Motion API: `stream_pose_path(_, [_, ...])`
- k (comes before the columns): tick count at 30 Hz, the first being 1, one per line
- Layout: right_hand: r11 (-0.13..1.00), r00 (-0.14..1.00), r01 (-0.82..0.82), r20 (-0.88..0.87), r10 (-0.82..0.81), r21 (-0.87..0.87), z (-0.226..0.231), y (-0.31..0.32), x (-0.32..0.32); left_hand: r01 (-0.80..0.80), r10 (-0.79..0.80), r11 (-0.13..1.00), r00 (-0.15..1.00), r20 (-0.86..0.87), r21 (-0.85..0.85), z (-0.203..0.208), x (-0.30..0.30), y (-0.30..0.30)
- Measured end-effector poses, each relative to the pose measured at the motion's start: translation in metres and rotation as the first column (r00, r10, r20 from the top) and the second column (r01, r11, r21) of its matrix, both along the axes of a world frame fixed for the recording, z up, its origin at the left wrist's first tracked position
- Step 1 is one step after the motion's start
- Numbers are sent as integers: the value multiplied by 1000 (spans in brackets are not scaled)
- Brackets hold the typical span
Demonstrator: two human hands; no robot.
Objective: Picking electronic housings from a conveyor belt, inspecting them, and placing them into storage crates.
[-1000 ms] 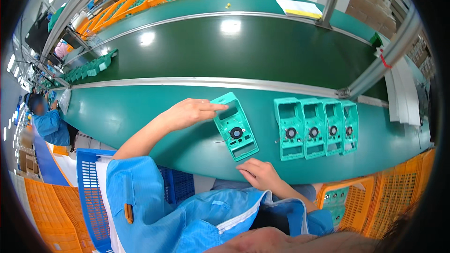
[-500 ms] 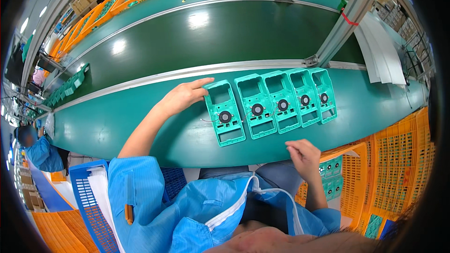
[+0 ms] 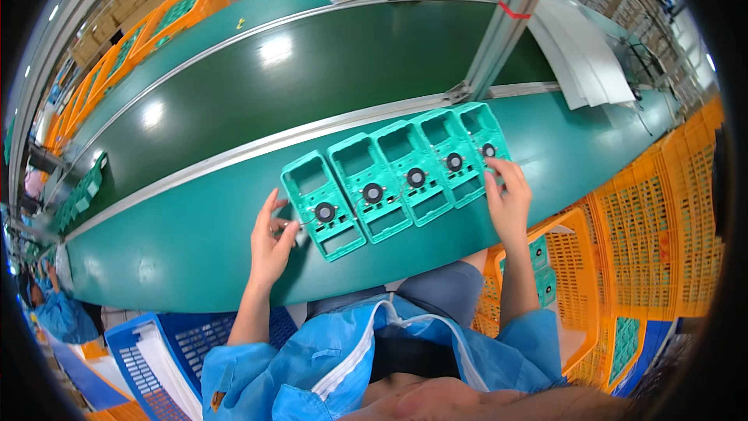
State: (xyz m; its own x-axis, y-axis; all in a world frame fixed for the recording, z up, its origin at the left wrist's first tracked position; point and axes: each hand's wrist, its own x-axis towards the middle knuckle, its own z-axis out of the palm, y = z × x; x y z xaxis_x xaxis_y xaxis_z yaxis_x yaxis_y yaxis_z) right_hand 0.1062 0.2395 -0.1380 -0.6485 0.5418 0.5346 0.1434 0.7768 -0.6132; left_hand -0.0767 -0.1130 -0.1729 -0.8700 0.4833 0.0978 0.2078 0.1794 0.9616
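Note:
A row of several green plastic housings point(image 3: 386, 235), each with a round black speaker point(image 3: 372, 193), lies side by side on the green tabletop. The leftmost housing point(image 3: 346, 246) is slightly apart from its neighbour. My left hand point(image 3: 271, 245) is beside its left edge, thumb and fingers apart, close to a thin wire point(image 3: 307, 223) running out from the speaker. Whether the fingertips touch that wire is unclear. At the other end, my right hand point(image 3: 509, 199) has its fingers over the lower part of the rightmost housing point(image 3: 478, 118), fingertips at its speaker and thumb lower down.
A dark green conveyor belt point(image 3: 335, 62) runs behind a metal rail, with an upright metal post point(image 3: 502, 27) beside it. Orange crates point(image 3: 573, 281) holding more housings stand at my right. A blue basket point(image 3: 148, 370) is at lower left; white sheets point(image 3: 580, 54) hang at far right.
My view has shifted, so the row appears lower and further left. My left hand came down from the leftmost housing's top corner to its side. My right hand rose to the rightmost housing.

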Motion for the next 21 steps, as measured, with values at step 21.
stream_pose_path(21, [970, 895, 235, 375, -240, 60, -19, 4, -82, 72, -100, 989, 968, 232, 129, 6, 2, 34])
